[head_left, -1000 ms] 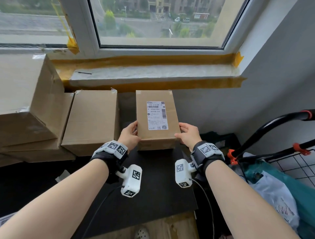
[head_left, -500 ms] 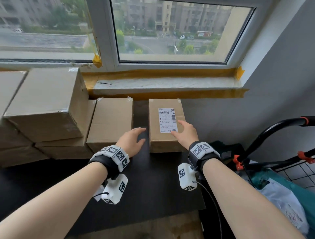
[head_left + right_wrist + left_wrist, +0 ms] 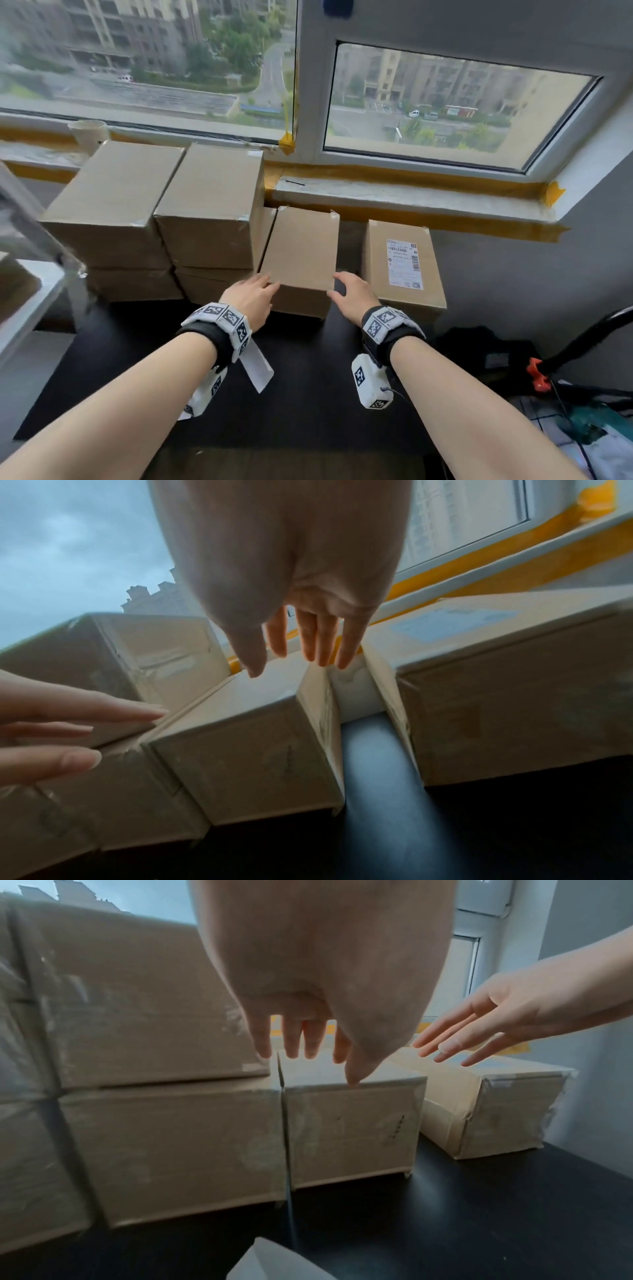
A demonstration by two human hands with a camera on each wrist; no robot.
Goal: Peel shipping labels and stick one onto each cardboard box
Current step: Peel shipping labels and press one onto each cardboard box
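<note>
One cardboard box already carries its shipping label [image 3: 404, 263]: the labelled box [image 3: 402, 298] lies flat on the dark surface [image 3: 308, 394], just right of the unlabelled box [image 3: 301, 253], with a narrow gap between them. The unlabelled box is the landmark here. It lies flat below the window sill [image 3: 411, 195], its left side against a two-high stack of larger boxes [image 3: 209, 219].

The left hand [image 3: 251, 298] reaches toward the near left corner of the unlabelled box, fingers straight and spread; in the left wrist view the thumb tip seems to touch the top front edge, though that is hard to confirm. The right hand [image 3: 352, 294] hovers at the near right corner, fingers extended and relaxed, over the gap beside the labelled box. Neither hand holds anything. A white strip [image 3: 257, 370], possibly label backing, hangs at the left wrist.

The step in hand looks like fetching the next bare box. The next move likely calls for both hands to close on its two sides and draw it toward the person, away from the stack. A label must then be peeled, but no label sheet is visible. The tight fit against the stack may leave little room for the left fingers.
</note>
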